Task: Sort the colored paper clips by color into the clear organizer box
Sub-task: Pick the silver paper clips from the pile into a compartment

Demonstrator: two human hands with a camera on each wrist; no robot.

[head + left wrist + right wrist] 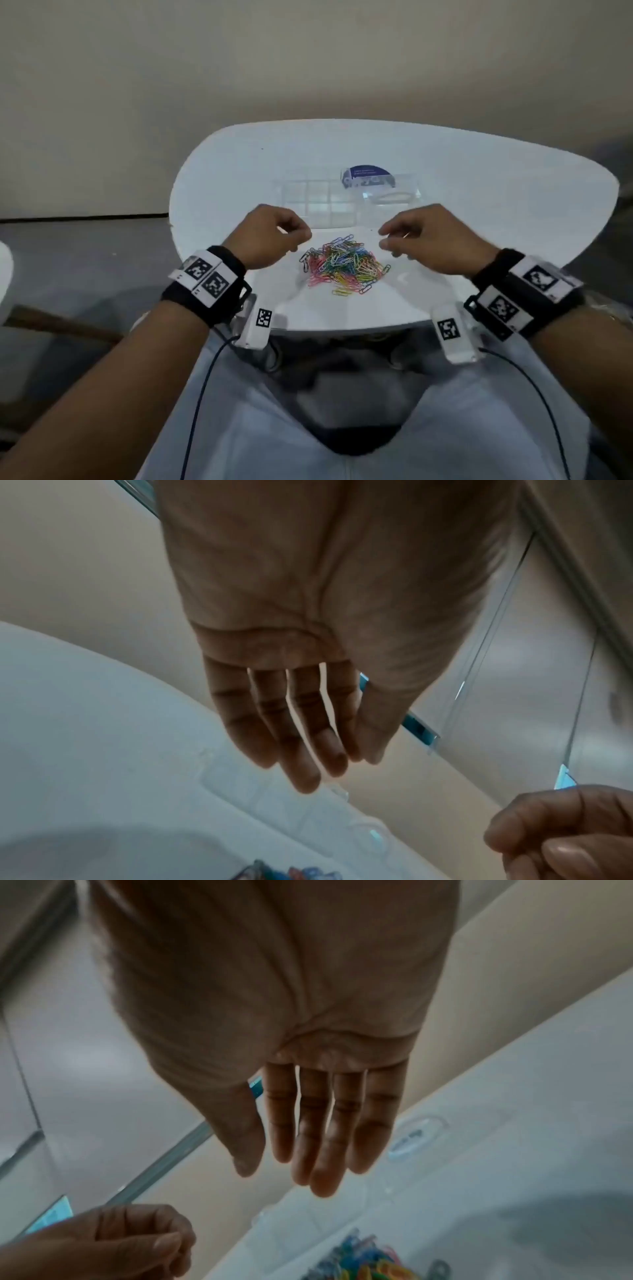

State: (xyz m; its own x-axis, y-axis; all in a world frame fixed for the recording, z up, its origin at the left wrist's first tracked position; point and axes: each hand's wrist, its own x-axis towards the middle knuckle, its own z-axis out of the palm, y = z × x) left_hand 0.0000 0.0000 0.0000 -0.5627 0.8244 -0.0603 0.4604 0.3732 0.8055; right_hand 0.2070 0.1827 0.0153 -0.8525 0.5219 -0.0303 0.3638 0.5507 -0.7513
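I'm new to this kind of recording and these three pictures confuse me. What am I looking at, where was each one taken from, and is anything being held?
There is no machine here: a person sits at a white table wearing cameras. The wide picture comes from a camera on the head, looking down at both arms. The bands with black-and-white squares on the wrists carry two more cameras; each looks along its palm toward the fingers, which gives the other two pictures.

On the table lies a pile of colored paper clips. Behind it sits the clear organizer box, its lid open with a blue label.

The left hand and right hand hover over the pile's two sides. As far as these blurred pictures show, neither holds anything.
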